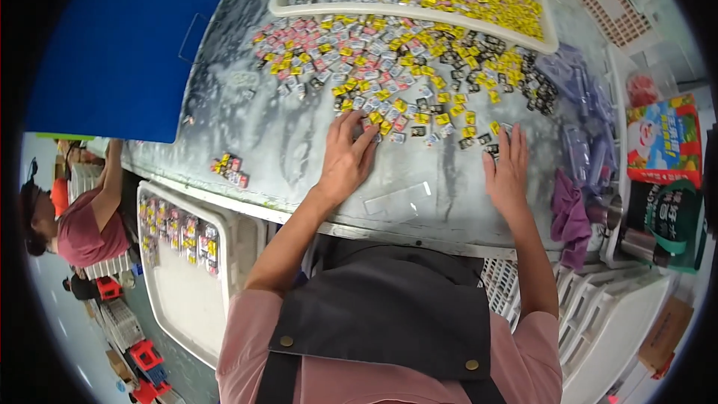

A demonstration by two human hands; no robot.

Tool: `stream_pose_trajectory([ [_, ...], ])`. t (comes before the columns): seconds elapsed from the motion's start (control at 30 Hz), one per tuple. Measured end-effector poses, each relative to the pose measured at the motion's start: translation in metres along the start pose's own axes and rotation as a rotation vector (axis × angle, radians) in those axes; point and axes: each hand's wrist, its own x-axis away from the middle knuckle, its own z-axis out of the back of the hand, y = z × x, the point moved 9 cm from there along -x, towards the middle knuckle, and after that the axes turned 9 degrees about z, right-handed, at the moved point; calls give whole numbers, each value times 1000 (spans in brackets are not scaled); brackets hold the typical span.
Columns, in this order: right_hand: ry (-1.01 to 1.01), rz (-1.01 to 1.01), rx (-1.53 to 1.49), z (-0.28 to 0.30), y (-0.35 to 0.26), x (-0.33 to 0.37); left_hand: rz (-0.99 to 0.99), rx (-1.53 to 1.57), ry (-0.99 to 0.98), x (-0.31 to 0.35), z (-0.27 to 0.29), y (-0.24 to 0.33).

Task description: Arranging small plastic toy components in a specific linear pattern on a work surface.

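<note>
Small wrapped pieces (389,93) in yellow, pink, white and black lie loosely spread over the grey table in front of me. My left hand (348,153) rests at their near edge, fingers stretched and touching a few pieces. At the right, my right hand (508,168) lies with its fingers out and thumb apart, beside several black and yellow pieces (490,147); a light piece shows at its fingertips. Between my forearms sits a clear narrow plastic case (398,199), flat near the table's front edge. What lies beneath either palm is hidden.
A white tray (419,12) of sorted pieces stands at the back. Clear plastic cases (580,142) and a purple cloth (571,217) lie right. A small heap (229,170) sits left, near a blue board (127,45). Below left, a tray (183,299) holds filled packs; a co-worker (90,217) stands beyond.
</note>
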Motion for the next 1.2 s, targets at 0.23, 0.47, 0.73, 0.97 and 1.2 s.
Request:
stream_pose_trajectory([
  [0.23,60,205,-113,20,-93,-50,33,2,12,-3,10,13],
  [0.47,-48,341,-358,-15,-138,-73,-9,-7,54,-11,6,13],
  [0.73,11,287,-456,11,-127,-45,-35,65,-133,43,20,45],
  [0.97,61,-48,-598,14,-85,-6,142,49,-193,38,-16,34],
  [1.2,-204,-203,-749,-17,-110,17,560,448,-310,54,-24,19],
])
